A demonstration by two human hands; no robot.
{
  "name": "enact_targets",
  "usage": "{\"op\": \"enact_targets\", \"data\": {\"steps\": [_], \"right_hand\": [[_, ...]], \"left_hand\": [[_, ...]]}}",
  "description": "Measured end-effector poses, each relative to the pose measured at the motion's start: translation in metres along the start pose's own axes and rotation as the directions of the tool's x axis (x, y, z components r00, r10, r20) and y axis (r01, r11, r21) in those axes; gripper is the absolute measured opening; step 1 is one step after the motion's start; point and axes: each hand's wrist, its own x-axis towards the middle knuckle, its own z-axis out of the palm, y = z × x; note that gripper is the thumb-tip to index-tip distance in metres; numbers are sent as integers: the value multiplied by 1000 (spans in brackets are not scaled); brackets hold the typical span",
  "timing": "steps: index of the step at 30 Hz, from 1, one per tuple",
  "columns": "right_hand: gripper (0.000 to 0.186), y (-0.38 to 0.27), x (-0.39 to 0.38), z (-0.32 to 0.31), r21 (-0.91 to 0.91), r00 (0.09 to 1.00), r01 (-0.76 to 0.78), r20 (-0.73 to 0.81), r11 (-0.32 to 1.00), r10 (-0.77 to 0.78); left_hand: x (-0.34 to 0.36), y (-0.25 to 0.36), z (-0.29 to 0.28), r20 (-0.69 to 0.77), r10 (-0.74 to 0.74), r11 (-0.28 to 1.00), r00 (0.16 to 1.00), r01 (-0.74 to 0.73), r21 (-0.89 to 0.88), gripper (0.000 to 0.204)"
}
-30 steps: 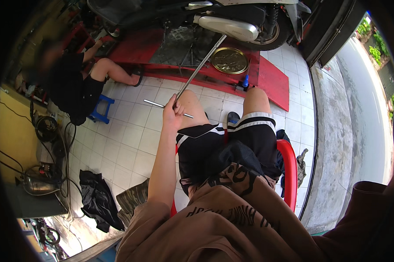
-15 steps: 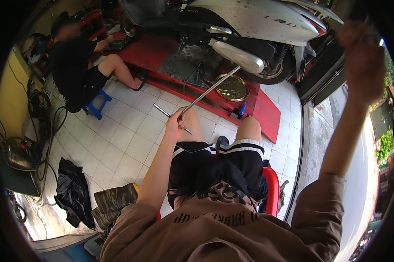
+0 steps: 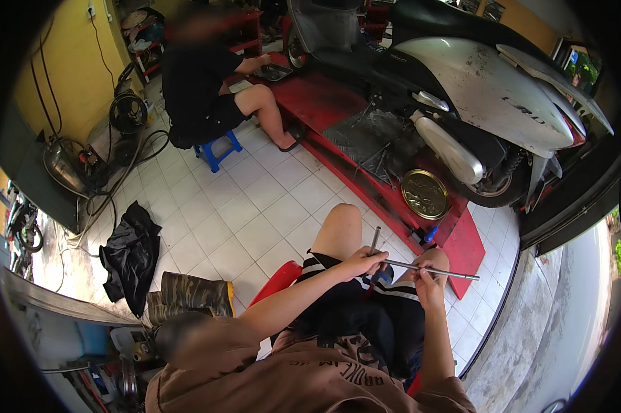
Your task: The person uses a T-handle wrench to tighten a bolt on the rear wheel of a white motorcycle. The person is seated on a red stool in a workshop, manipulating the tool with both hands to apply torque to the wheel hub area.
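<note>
I sit with both hands above my lap on a long steel T-bar tool [image 3: 457, 274]. My left hand [image 3: 367, 264] is closed around it where the short crossbar meets the long rod, the crossbar sticking up above my fingers. My right hand [image 3: 427, 279] pinches the rod further along, its end reaching out to the right. Beyond my knees a round brassy tray [image 3: 425, 194] lies on the red lift platform [image 3: 468, 254], with a blue-handled tool [image 3: 431, 233] near it. A silver and black scooter [image 3: 481, 89] stands on that platform.
A person in black [image 3: 199, 96] sits on a blue stool [image 3: 216, 155] at the back left, hand on a dark tray. Hoses and a metal tank [image 3: 68, 167] line the yellow wall. A black cloth [image 3: 128, 255] and camouflage boots [image 3: 191, 296] lie left of my red chair [image 3: 271, 286].
My right hand has come down from high on the right onto the rod. The tool now lies sideways instead of pointing away from me. The view has swung left, showing more of the other person.
</note>
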Motion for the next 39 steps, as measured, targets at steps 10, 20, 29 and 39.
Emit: {"op": "enact_targets", "data": {"steps": [10,20,29,39], "right_hand": [[18,7,12,-62,90,991,-37,-125,995,48],[20,27,-5,-15,-137,922,-386,-56,912,382],[15,24,5,-27,113,978,-167,-108,979,179],[17,20,2,-30,156,971,-134,-175,979,161]], "left_hand": [[9,-40,18,153,223,729,963,-269,630,22],[-11,8,18,249,211,549,945,-326,770,39],[8,-17,-13,-40,284,603,958,-146,784,33],[4,5,13,138,-99,973,985,67,221,58]]}}
